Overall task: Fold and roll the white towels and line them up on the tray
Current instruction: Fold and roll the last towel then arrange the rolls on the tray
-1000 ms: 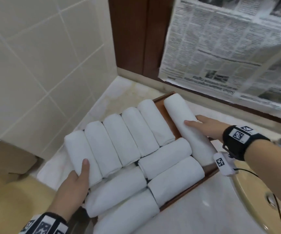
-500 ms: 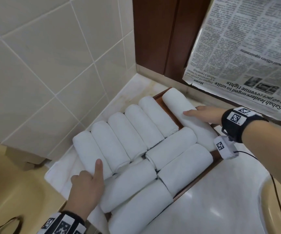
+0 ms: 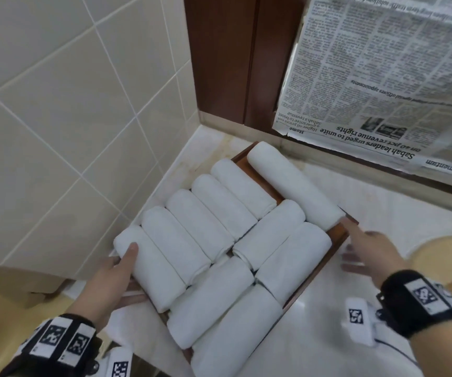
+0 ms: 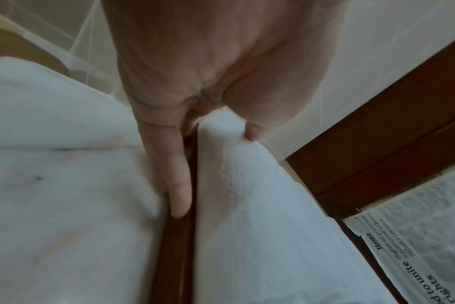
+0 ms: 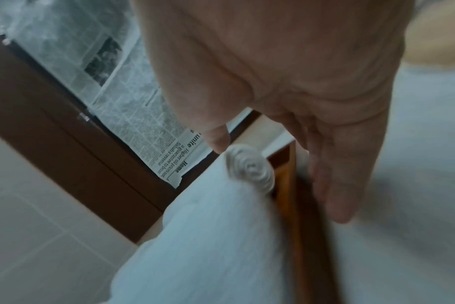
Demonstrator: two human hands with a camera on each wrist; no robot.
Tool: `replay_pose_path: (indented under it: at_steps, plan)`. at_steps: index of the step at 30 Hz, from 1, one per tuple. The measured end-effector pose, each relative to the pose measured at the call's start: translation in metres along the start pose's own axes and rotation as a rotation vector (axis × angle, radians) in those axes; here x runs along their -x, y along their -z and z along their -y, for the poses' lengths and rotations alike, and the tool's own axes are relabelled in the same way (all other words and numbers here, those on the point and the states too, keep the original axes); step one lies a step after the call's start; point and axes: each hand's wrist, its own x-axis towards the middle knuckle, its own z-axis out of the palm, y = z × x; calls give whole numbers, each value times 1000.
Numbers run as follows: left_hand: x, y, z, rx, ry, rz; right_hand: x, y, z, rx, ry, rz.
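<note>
Both hands have slid off the towel tops to the tray's sides since a moment ago. Nearest, the left hand (image 3: 110,278) grasps the tray (image 3: 336,240) at its left edge, thumb over the end towel roll (image 3: 148,265) and fingers (image 4: 178,185) along the wooden rim. Further right, the right hand (image 3: 369,254) hangs released just beside the right rim, fingers straight, seemingly not yet touching. Ten rolled white towels (image 3: 219,213) fill the tray on the bench (image 3: 328,336). Its long axis runs diagonally between the hands, so a two-handed shift looks next
</note>
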Motion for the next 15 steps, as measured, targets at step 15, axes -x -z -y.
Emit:
replay_pose_path:
  at_steps: [15]
  plan:
    - [-36, -26, 15, 262, 68, -134, -38, -78, 81, -158, 149, 25]
